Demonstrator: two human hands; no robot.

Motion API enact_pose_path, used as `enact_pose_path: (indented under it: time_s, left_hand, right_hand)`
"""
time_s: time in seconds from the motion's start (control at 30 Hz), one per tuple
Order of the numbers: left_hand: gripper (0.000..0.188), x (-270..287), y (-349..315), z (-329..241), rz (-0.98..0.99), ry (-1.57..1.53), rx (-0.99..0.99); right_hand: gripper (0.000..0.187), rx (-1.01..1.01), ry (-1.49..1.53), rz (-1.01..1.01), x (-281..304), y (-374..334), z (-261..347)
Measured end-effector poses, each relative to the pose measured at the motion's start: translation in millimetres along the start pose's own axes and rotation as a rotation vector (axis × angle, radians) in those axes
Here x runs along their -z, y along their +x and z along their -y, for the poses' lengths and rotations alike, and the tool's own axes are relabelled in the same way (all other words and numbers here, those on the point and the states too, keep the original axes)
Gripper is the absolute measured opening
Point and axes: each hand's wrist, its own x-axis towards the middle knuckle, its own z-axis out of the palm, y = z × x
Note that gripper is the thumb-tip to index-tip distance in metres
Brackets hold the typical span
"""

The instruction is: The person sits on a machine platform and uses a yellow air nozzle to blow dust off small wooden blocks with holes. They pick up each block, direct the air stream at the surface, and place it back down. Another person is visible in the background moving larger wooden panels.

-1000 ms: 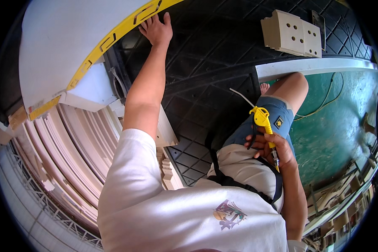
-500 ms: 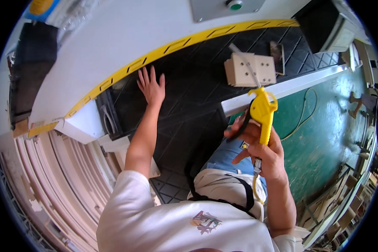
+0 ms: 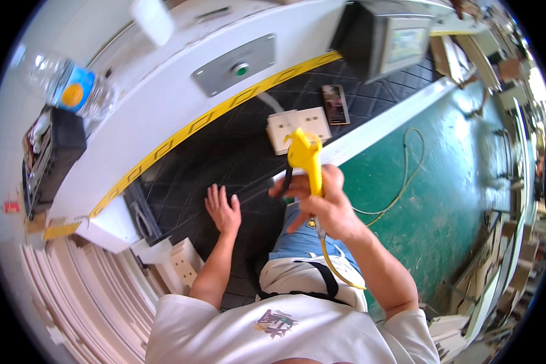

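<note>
The right hand (image 3: 332,209) curls its fingers round the yellow plastic air gun (image 3: 303,155), probably light, stiff; grip its handle (image 3: 315,179). Left hand (image 3: 223,213), at the right's nine o'clock, spreads its fingers.

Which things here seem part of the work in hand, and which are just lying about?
Likely part of the work:
yellow blow gun, in the right hand
pale pieces with holes
black surface under the left hand

Likely just lying about:
plastic bottle
white container
flat phone-like object

Head-worn fisheye view, facing downward
</note>
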Motion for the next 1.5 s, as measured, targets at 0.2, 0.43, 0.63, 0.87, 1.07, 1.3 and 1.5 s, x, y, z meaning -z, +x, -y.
enact_pose_path:
  time_s: [0.2, 0.43, 0.63, 0.87, 1.07, 1.3, 1.5]
  left_hand:
    - [0.047, -11.6, -5.8, -1.1, -0.068, 0.022, -0.046]
    - [0.047, -20.3, -7.1, 3.1, -0.124, 0.117, -0.067]
    - [0.05, -40.5, 2.3, -68.0, -0.013, 0.179, 0.217]
    - [0.059, -67.7, -60.0, -146.3, 0.121, 0.014, -0.192]
    - [0.078, -81.5, -65.0, -171.0, 0.572, 0.174, -0.211]
    - [0.04, -119.5, -54.3, -95.6, 0.21, 0.144, -0.453]
    - [0.037, -150.8, -53.5, -115.9, 0.105, -0.127, -0.665]
  right_hand:
    - [0.075, -0.341, 0.023, 0.094, 80.3, -156.7, -32.3]
    - [0.045, -0.275, -0.233, -0.777, 114.3, -352.0, 9.9]
    - [0.033, -0.65, -0.606, -0.523, 108.4, -461.6, 46.2]
    - [0.041, -1.013, -0.813, -0.45, 228.7, -535.3, -32.7]
    - [0.035, -0.826, -0.482, -0.273, 264.8, -532.8, -25.0]
    - [0.035, -0.611, -0.22, -0.334, 288.6, -521.4, -66.9]
    - [0.044, -0.816, -0.046, -0.8, 269.2, -565.6, -201.3]
